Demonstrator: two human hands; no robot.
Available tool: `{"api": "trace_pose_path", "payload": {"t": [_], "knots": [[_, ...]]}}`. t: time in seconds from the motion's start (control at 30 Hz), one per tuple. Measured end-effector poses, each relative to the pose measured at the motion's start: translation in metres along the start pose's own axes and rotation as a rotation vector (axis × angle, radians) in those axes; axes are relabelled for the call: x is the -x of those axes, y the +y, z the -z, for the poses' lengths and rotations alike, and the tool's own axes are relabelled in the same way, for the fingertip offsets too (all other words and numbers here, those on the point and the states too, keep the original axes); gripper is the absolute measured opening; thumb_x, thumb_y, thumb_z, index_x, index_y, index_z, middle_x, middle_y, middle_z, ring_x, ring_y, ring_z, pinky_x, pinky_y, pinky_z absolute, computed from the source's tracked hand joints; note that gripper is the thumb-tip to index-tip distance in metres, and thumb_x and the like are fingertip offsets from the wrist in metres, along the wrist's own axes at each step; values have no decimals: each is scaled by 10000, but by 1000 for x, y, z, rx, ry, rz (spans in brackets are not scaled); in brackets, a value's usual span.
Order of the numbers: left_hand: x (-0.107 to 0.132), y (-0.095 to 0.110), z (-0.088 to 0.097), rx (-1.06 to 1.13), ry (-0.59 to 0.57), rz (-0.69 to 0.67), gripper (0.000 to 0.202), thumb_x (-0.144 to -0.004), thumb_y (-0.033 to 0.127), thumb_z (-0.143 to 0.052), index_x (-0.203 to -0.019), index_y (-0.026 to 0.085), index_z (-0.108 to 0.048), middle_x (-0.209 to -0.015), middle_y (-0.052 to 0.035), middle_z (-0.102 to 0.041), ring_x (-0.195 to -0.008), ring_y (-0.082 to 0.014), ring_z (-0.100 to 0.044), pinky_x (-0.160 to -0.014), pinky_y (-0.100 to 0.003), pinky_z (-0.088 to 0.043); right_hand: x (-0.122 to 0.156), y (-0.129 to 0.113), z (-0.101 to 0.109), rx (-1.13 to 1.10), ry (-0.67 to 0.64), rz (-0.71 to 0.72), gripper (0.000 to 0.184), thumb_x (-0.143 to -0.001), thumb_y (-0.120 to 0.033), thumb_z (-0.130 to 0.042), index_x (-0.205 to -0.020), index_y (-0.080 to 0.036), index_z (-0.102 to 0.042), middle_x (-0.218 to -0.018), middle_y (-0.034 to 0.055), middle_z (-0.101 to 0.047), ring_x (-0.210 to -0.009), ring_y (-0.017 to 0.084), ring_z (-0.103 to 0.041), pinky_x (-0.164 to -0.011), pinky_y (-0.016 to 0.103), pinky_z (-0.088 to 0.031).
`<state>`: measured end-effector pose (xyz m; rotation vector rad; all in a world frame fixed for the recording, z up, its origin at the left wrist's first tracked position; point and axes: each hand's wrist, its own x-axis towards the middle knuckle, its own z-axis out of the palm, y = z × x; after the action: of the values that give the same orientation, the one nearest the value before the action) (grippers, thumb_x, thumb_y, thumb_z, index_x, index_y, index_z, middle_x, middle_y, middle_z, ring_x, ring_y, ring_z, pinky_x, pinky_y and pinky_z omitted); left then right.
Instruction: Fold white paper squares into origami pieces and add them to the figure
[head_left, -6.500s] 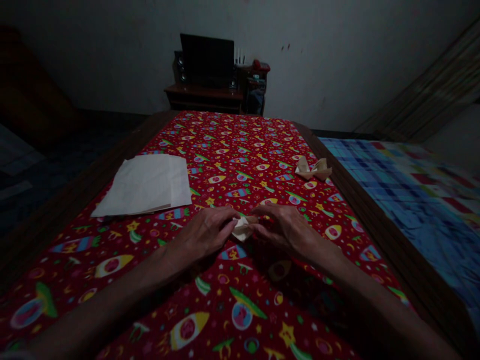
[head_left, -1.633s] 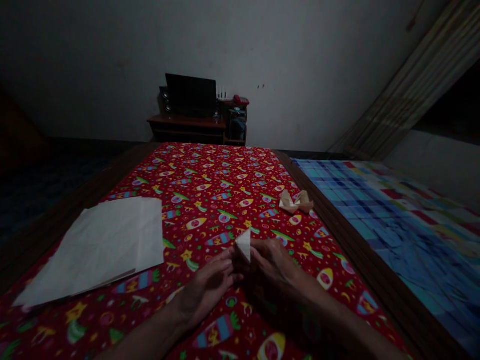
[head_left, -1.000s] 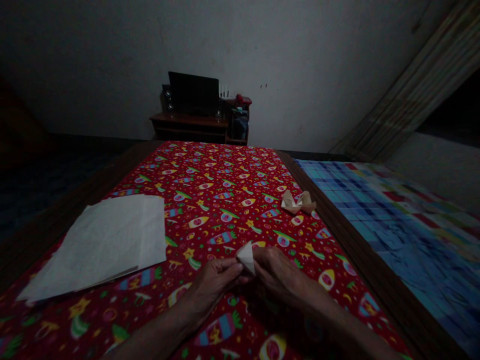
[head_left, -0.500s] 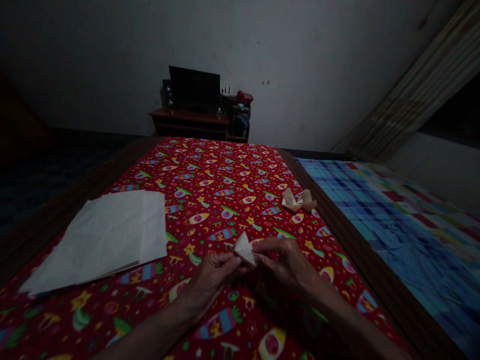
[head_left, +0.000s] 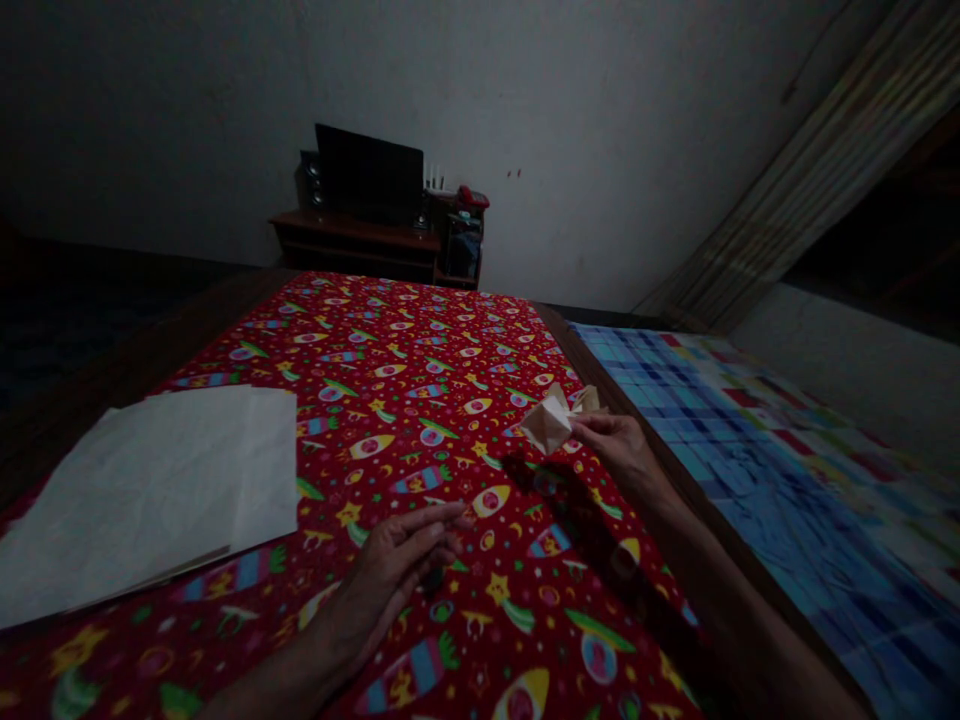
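Observation:
My right hand [head_left: 616, 445] pinches a small folded paper piece [head_left: 548, 425], pale and faceted, above the right side of the red patterned cloth [head_left: 420, 350]. Just behind it, partly hidden, are tan folded paper pieces [head_left: 589, 398] near the cloth's right edge; whether they touch the held one I cannot tell. My left hand [head_left: 409, 550] is by itself over the middle of the cloth, fingers stretched out and holding nothing.
A stack of pale paper sheets [head_left: 172, 480] lies at the left of the cloth. Dark wooden edging [head_left: 574, 345] borders the cloth, with a blue checked cover [head_left: 697, 430] beyond it on the right. A monitor [head_left: 369, 172] stands on a desk by the far wall.
My right hand has carried the folded paper piece forward and right, toward the tan pieces. My left hand has let go of it and opened. The view has turned slightly right.

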<state>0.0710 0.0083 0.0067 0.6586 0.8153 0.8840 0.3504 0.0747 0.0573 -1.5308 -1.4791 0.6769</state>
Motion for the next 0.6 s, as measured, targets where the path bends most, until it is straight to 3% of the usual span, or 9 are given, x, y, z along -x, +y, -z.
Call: {"api": "trace_pose_path", "payload": {"t": [0.1,0.2,0.33,0.47,0.6], "knots": [[-5,-4,3,-17,-6,-16,300,-651,321,-781,-907,170,-741,-831,-61,-710,-665,-96,-597,-633,-170,-480,-22,8,25,30,26,-86,300,-605,-428,-684,-575,-130,-705,-498,17,-607,-464,117,-505,-461,222,-348],[-15,-8,7,-56,1,-82,355,-615,368,-803,-896,160,-741,-819,-66,-711,-670,-123,-617,-657,-212,-500,-26,7,28,17,-35,-130,295,-568,-432,-720,-537,-140,-689,-471,10,-585,-454,111,-484,-464,225,-339],[-24,-7,0,-74,-11,-134,411,-670,397,-766,-994,150,-711,-941,-91,-708,-820,-163,-639,-775,-248,-494,1,-7,-5,-112,-219,-78,339,-596,-494,-728,-631,-157,-724,-563,25,-644,-553,146,-557,-534,241,-403],[-18,-1,-11,44,-229,-116,364,-823,391,-626,-1089,147,-668,-1057,-104,-680,-994,-190,-611,-911,-283,-444,32,-27,-42,-247,-416,-118,387,-594,-533,-739,-652,-151,-724,-603,32,-667,-546,139,-566,-545,247,-427],[-11,1,-11,112,-308,-120,318,-819,353,-642,-1043,132,-683,-1019,-97,-692,-980,-190,-620,-937,-280,-422,43,-40,-52,-313,-481,-141,384,-594,-530,-750,-632,-148,-719,-583,23,-659,-543,132,-566,-560,245,-439]]}}
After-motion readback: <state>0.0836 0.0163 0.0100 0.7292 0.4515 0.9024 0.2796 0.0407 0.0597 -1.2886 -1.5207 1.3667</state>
